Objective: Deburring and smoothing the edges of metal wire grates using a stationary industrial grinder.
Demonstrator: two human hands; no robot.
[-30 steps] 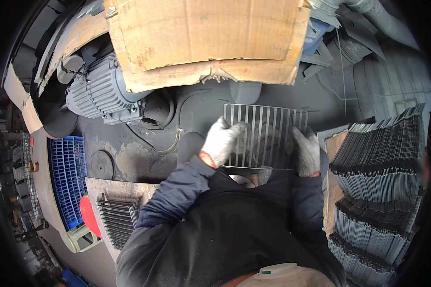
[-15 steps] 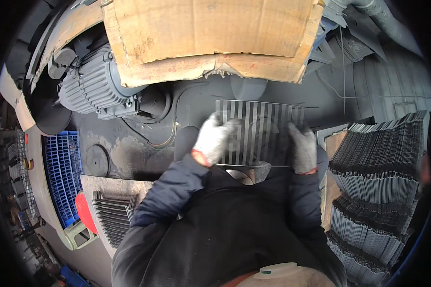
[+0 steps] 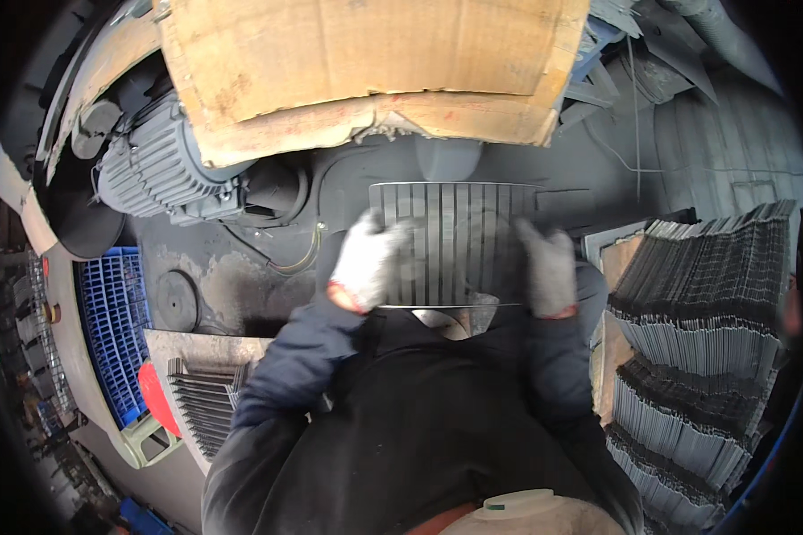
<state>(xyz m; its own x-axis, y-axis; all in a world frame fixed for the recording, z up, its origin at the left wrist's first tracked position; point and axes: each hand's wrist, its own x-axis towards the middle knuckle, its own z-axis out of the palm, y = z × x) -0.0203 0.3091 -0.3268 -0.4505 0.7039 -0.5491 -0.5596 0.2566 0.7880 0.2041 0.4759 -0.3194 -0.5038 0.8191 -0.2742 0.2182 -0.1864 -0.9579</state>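
Note:
Between my gloved hands is a flat, rectangular metal grate (image 3: 459,245) with parallel bars and a thin rim. My left hand (image 3: 364,260), in a whitish work glove with a red cuff, is closed on its left edge. At the opposite edge, my right hand (image 3: 551,270) grips the grate in a matching glove, its fingers smeared by motion. The fingertips of both hands look darkened and partly blend into the bars. Below the grate, a metal piece (image 3: 482,312) shows in part close to my lap.
Tall stacks of similar grates (image 3: 700,276) stand at my right. A smaller batch of grates (image 3: 203,401) leans on a board at my left, near a blue plastic crate (image 3: 116,330). Ahead are a grey electric motor (image 3: 165,165) and a big cardboard sheet (image 3: 375,62).
Both hands and the grate have shifted left in the picture, and the surroundings have slid slightly left too. The grate's bars now look darker. The hold at both edges continues.

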